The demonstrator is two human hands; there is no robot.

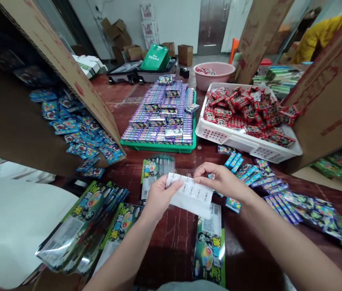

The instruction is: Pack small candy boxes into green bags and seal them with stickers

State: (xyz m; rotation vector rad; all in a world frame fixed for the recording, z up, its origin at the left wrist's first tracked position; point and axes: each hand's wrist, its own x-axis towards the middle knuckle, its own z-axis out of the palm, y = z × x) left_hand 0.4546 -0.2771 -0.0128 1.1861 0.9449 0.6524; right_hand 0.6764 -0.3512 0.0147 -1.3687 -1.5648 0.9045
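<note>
Two hands held the white sticker sheet (192, 196) at centre frame above the desk (173, 236), the left hand (158, 199) pinching its left edge, the right hand (224, 182) pinching its top edge, so a careless tug might tear it.

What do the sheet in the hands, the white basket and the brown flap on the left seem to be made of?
Sheet, pinched by the left hand and right hand: probably glossy white backing paper carrying round stickers; it bends softly and shines. White basket: moulded plastic, judging by its regular slotted walls. Brown flap: matte corrugated cardboard; fluting shows along its edge.
</note>
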